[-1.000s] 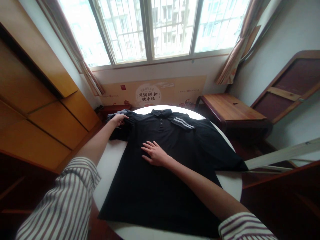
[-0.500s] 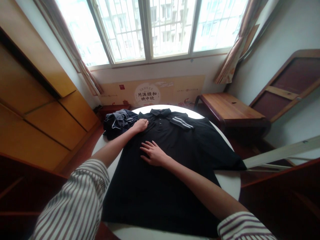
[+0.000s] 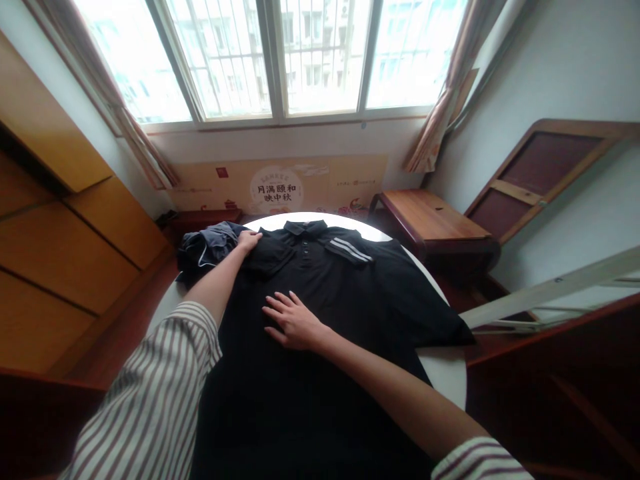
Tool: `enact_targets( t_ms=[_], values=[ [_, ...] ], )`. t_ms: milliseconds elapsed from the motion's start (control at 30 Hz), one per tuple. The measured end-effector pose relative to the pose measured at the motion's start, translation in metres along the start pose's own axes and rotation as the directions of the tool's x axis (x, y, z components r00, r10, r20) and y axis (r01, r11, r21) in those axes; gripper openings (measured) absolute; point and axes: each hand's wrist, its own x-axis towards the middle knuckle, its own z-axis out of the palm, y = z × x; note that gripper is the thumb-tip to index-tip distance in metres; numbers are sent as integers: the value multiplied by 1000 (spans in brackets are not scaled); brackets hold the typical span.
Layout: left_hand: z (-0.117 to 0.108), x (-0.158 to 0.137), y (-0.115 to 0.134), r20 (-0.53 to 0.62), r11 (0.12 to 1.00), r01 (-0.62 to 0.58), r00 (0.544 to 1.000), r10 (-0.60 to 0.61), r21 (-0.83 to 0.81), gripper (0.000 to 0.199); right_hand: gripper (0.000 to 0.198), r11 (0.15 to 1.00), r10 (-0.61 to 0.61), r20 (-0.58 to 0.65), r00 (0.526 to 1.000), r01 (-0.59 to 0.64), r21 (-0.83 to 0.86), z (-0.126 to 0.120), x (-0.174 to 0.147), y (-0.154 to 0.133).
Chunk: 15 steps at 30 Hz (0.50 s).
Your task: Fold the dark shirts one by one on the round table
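Note:
A black polo shirt [image 3: 345, 293] lies spread on a round white table [image 3: 445, 380], its collar at the far side and a button placket below the collar. White stripes mark its right-hand sleeve, which is turned inward. My left hand [image 3: 249, 241] is closed, its fingers pinched on the polo shirt's fabric at the far left shoulder edge. Lower down, my right hand [image 3: 294, 323] rests palm down on the chest area, fingers spread. Just left of my left hand sits a crumpled pile of dark clothing [image 3: 207, 248] with a thin white trim.
A low wooden table [image 3: 430, 217] stands beyond the round table, to the right. Yellow wooden cabinets [image 3: 100, 227] line the left side. A pale beam [image 3: 560, 283] slants near the right edge of the round table. Barred windows [image 3: 280, 60] are ahead.
My left hand has moved left and a little away from me across the shirt, toward its left shoulder edge. My right hand stays flat on the chest area. The view has shifted slightly to the right.

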Motion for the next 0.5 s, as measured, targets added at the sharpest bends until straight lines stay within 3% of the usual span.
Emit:
enact_targets(
  t_ms=[167, 300, 433, 500],
  values=[
    [0, 13, -11, -64, 995, 76, 995, -80, -61, 39, 56, 999, -29, 90, 996, 27, 19, -7, -5, -7],
    [-5, 10, -5, -70, 996, 74, 995, -77, -47, 31, 59, 999, -43, 148, 988, 39, 28, -13, -8, -13],
    [-14, -14, 13, -108, 1000, -27, 994, 27, 2, 32, 61, 999, -39, 156, 987, 34, 33, -12, -6, -11],
    [-23, -40, 19, -140, 988, -149, 978, 152, 28, 37, 61, 999, -34, 150, 988, 30, 33, -8, -5, -10]
  ],
)
